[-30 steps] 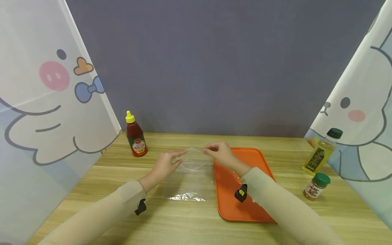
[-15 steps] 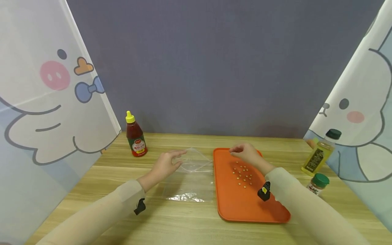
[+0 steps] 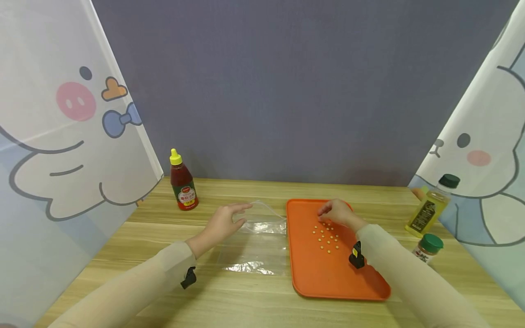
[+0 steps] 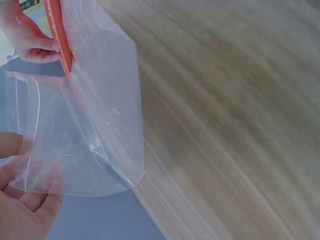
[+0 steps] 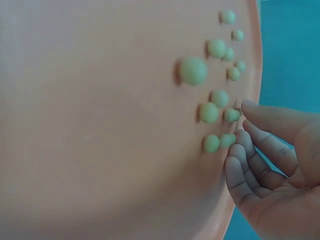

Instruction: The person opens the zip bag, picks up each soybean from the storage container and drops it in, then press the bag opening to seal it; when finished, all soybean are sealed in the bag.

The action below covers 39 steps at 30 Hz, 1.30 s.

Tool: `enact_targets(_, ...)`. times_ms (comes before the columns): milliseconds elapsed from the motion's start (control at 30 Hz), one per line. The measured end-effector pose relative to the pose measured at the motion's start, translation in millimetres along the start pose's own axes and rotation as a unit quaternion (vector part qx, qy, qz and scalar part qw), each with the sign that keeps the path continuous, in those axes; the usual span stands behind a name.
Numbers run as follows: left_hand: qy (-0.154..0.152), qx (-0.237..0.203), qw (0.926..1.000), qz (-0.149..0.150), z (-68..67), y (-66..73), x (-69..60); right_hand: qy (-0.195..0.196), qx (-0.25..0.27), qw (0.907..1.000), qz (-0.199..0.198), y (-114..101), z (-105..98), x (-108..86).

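– Looking at the bag (image 3: 255,248), what could be spoiled?
– It is spread over the surface (image 3: 229,303), one edge pinched by the left hand (image 3: 221,224); if that side sags, the mouth could be narrowed.
– And the balls (image 5: 209,113)?
– They are scattered on the tray (image 3: 328,280), close by the bent fingers of the right hand (image 3: 340,214); whether one is gripped cannot be told. By haste, some could be sent rolling.

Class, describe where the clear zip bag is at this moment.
In the head view, the clear zip bag is near the middle, on the wooden table, just left of the orange tray, with the left hand holding its zip edge.
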<state>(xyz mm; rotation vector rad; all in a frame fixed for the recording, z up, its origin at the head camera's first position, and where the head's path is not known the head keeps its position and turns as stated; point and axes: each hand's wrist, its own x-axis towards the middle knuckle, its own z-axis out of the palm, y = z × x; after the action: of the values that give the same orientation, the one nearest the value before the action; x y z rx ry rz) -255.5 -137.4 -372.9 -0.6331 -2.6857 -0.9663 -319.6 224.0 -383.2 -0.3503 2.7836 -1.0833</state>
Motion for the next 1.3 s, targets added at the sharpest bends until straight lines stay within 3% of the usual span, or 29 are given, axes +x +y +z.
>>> enact_targets(167,0.004,-0.021,0.9996,-0.015,-0.2,2.3,0.3,0.006,-0.017,0.9998,0.008,2.7,1.0,2.9)
enact_targets(367,0.02,-0.014,0.9995,-0.02,-0.3,4.7,0.6,0.003,-0.036,0.9993,0.008,1.1,0.0,4.6)
enact_targets(567,0.011,-0.015,0.9995,-0.026,-0.6,6.5,2.4,0.014,-0.041,0.9989,-0.018,-10.2,-6.9,7.4)
enact_targets(767,-0.004,-0.021,0.9995,-0.024,0.2,6.0,2.7,0.035,-0.048,0.9963,-0.062,-38.7,-13.8,10.1)
enact_targets(967,-0.006,-0.022,0.9994,-0.027,1.4,3.7,1.6,0.037,0.001,0.9957,-0.084,-78.3,-10.8,4.6)
enact_targets(1133,-0.005,-0.024,0.9991,-0.035,0.7,5.0,1.4,0.029,0.055,0.9925,-0.106,-107.9,4.7,4.3)
enact_targets(1300,-0.004,-0.025,0.999,-0.037,0.1,5.7,1.5,0.014,0.061,0.9894,-0.131,-131.5,26.4,4.7)
